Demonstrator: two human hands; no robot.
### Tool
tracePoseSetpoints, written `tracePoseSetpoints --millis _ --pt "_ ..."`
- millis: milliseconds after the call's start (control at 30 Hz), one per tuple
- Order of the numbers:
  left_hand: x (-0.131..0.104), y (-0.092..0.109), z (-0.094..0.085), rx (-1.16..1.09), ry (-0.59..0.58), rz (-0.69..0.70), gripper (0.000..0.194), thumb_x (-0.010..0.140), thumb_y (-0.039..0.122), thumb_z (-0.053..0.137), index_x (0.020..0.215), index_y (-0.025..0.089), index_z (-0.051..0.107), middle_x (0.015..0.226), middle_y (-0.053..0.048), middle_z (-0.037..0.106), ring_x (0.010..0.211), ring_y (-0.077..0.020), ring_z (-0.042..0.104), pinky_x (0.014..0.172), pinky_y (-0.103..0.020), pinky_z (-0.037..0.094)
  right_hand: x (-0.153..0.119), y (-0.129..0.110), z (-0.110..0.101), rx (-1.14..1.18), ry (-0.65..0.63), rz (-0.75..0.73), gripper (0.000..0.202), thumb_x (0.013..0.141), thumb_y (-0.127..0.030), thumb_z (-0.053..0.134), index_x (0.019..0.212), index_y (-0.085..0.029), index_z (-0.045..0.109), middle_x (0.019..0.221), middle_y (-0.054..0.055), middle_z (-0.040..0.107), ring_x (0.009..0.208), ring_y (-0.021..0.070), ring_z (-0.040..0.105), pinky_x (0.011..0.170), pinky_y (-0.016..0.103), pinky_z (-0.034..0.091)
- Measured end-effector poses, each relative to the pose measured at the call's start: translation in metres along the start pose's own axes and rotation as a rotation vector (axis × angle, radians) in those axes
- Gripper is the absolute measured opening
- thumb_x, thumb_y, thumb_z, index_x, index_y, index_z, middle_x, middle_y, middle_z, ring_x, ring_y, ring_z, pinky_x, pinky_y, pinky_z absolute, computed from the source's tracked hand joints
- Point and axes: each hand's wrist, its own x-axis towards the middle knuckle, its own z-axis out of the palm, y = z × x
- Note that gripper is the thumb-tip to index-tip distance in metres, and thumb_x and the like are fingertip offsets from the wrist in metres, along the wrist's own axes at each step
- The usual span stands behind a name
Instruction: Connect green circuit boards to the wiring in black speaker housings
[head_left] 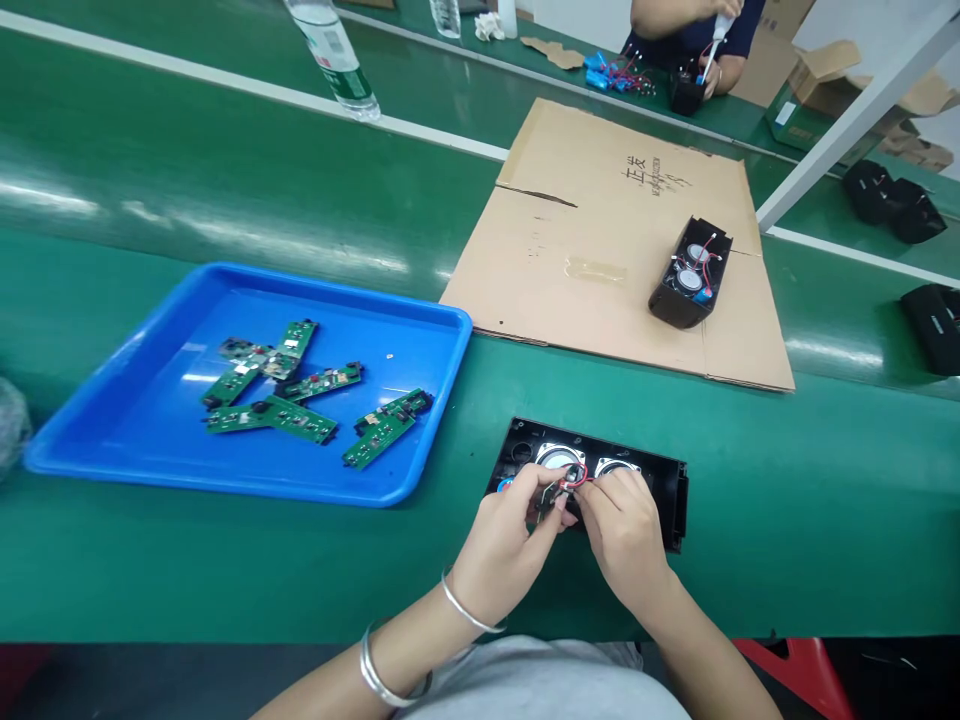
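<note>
A black speaker housing (664,495) lies on the green table in front of me, two round speakers (561,457) set in it. Above it, my left hand (517,520) pinches a small circuit board (551,497) seen nearly edge-on. My right hand (624,525) is closed at the board's end, its fingertips on the thin red wires (581,474); the fingers partly hide the plug there. A blue part (505,484) shows at the housing's left end.
On the left, a blue tray (247,487) holds several green circuit boards (304,418). A cardboard sheet (555,225) ahead bears another speaker housing (691,272). A water bottle (334,60) stands behind the tray. Across the table, a co-worker's hands (712,75) hold a tool over a black housing.
</note>
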Motion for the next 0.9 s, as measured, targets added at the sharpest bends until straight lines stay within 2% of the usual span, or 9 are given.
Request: tracePoseSetpoints --millis 133,267,367,433,533,633,700,767,900 --pt "0.000 -0.001 0.000 0.048 0.005 -0.010 0.012 0.080 0.023 0.048 0.092 0.022 0.053 0.078 -0.002 0.071 0.072 -0.0183 0.069 0.063 -0.026 0.054 -0.005 0.016 -0.025 0.013 -0.160 0.046 0.019 0.088 -0.029 0.048 0.096 -0.017 0.060 0.091 0.008 0.062 0.085 0.0205 0.053 0.075 0.035 0.043" --pt "-0.001 -0.007 0.003 0.022 -0.009 -0.036 0.015 0.082 0.025 0.047 0.095 0.021 0.052 0.085 -0.004 0.073 0.081 -0.0194 0.069 0.066 -0.026 0.055 -0.014 0.038 -0.043 -0.134 -0.360 0.096 0.096 0.059 -0.047 0.075 0.137 -0.015 0.027 0.140 0.018 0.029 0.129 0.0373 0.022 0.101 0.058 0.024" --pt "-0.002 -0.006 -0.002 0.075 -0.010 -0.082 0.020 0.081 0.028 0.047 0.099 0.021 0.051 0.086 -0.005 0.073 0.079 -0.0206 0.069 0.065 -0.028 0.055 -0.021 0.045 -0.039 -0.150 -0.466 0.143 0.105 0.056 -0.034 0.076 0.140 -0.018 0.016 0.139 0.016 0.030 0.129 0.0360 0.024 0.102 0.061 0.018" --pt "-0.003 -0.002 -0.013 0.131 -0.082 -0.133 0.032 0.077 0.030 0.053 0.108 0.022 0.051 0.084 -0.004 0.073 0.073 -0.0217 0.070 0.062 -0.029 0.055 -0.027 0.047 -0.035 -0.101 -0.444 0.185 0.094 0.058 -0.027 0.071 0.138 -0.021 0.021 0.134 0.013 0.037 0.125 0.0326 0.030 0.104 0.058 0.019" --pt "0.005 0.012 -0.039 0.114 -0.307 -0.179 0.062 0.057 0.032 0.074 0.115 0.026 0.052 0.089 -0.004 0.073 0.082 -0.0249 0.068 0.065 -0.030 0.056 -0.046 0.055 -0.041 -0.020 -0.354 0.256 0.084 0.058 -0.027 0.066 0.133 -0.021 0.029 0.133 0.010 0.038 0.123 0.0316 0.032 0.103 0.053 0.024" --pt "0.037 0.029 -0.050 0.008 -0.425 -0.210 0.058 0.053 0.034 0.078 0.106 0.024 0.058 0.091 -0.006 0.072 0.087 -0.0253 0.067 0.068 -0.030 0.055 -0.078 0.079 -0.064 -0.027 -0.199 0.432 0.077 0.058 -0.030 0.065 0.128 -0.021 0.033 0.130 0.010 0.041 0.121 0.0315 0.035 0.098 0.048 0.032" --pt "0.076 0.039 -0.036 -0.079 -0.343 -0.275 0.042 0.066 0.036 0.070 0.103 0.020 0.057 0.089 -0.008 0.071 0.082 -0.0234 0.068 0.069 -0.030 0.054 -0.101 0.102 -0.082 -0.070 -0.053 0.620 0.071 0.059 -0.037 0.064 0.122 -0.020 0.038 0.124 0.011 0.045 0.115 0.0317 0.040 0.094 0.046 0.037" --pt "0.123 0.045 -0.007 -0.206 -0.200 -0.406 0.040 0.076 0.032 0.063 0.111 0.016 0.051 0.089 -0.011 0.069 0.076 -0.0205 0.068 0.070 -0.031 0.054 -0.120 0.127 -0.099 -0.152 0.094 0.877 0.069 0.057 -0.048 0.064 0.117 -0.019 0.043 0.117 0.012 0.050 0.112 0.0345 0.042 0.089 0.048 0.040" --pt "0.214 0.052 0.062 -0.245 -0.203 -0.431 0.043 0.090 0.038 0.042 0.125 0.014 0.039 0.103 -0.012 0.063 0.078 -0.0174 0.065 0.069 -0.035 0.054 -0.146 0.177 -0.128 -0.356 0.272 1.315 0.079 0.051 -0.061 0.061 0.115 -0.018 0.046 0.116 0.017 0.052 0.113 0.0432 0.039 0.085 0.058 0.038"
